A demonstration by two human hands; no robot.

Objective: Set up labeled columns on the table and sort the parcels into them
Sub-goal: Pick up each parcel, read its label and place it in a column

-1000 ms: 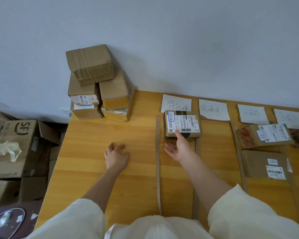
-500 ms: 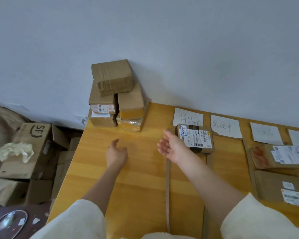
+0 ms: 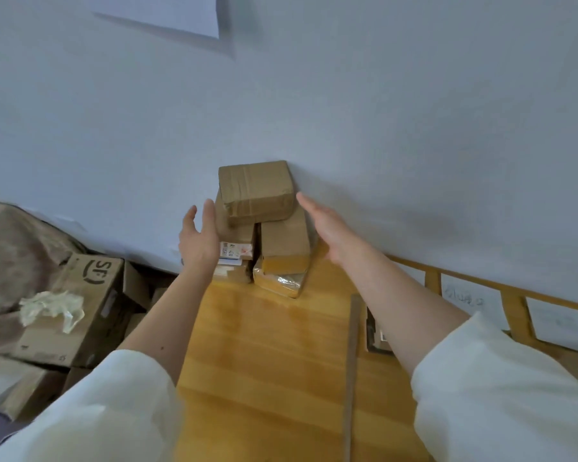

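Observation:
A stack of brown parcels stands against the wall at the far edge of the wooden table (image 3: 264, 355). The top parcel (image 3: 256, 191) is a taped cardboard box. My left hand (image 3: 199, 235) is raised just left of it, fingers straight, palm facing the box. My right hand (image 3: 327, 228) is raised just right of it, fingers straight too. Neither hand touches the box. Under it lie a labeled parcel (image 3: 236, 250), a plain box (image 3: 284, 241) and a plastic-wrapped parcel (image 3: 277, 281). A cardboard divider strip (image 3: 351, 361) runs down the table. White paper labels (image 3: 464, 300) lie at the right.
Beside the table at the left, on the floor, stands an SF-marked carton (image 3: 77, 295) with crumpled plastic (image 3: 52, 306) on top, among other cartons. A sorted parcel (image 3: 376, 335) is partly hidden behind my right forearm. The wall is directly behind the stack.
Both hands have lifted off the table and moved up and left to either side of the top parcel. The view has swung left, so the labeled columns have slid toward the right edge.

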